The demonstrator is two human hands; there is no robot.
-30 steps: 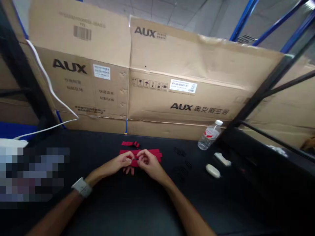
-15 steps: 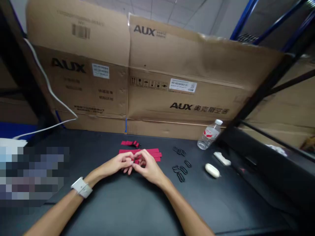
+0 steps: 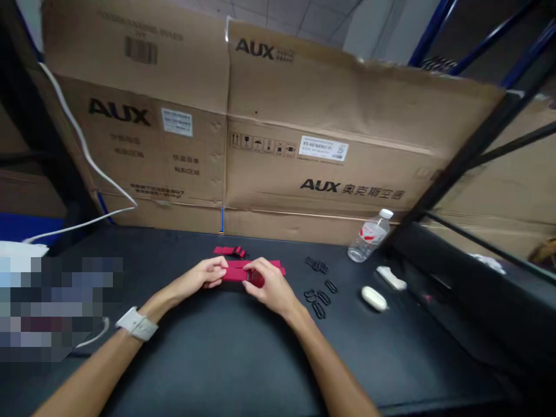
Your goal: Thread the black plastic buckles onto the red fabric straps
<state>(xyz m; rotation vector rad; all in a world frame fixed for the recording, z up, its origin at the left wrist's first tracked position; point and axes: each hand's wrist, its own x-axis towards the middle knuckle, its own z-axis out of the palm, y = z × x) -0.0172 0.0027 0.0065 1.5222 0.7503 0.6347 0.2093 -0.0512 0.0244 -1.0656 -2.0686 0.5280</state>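
A red webbing strap [image 3: 235, 274] is stretched between my two hands, just above the black table. My left hand [image 3: 211, 272] pinches its left end between thumb and fingers. Further along, my right hand [image 3: 266, 285] is closed on the strap near a dark buckle, mostly hidden by the fingers. Behind the hands lie more red straps [image 3: 274, 264], partly covered. Farther back rests another red strap with a black buckle [image 3: 238, 252]. To the right of my right hand, several black slide buckles [image 3: 323, 297] lie loose, with more black buckles [image 3: 317, 265] behind them.
A water bottle [image 3: 369, 236] stands at the back right. Near it lie a white oval case [image 3: 374, 299] and a white object [image 3: 391, 278]. Cardboard [image 3: 269, 174] walls the back. A white cable [image 3: 87, 150] hangs at the left, and a black frame post [image 3: 460, 150] slants up on the right.
My hands were close together over the strap and buckle. Now they have moved apart, the left one leftward and the right one slightly rightward, with the strap drawn out flat between them.
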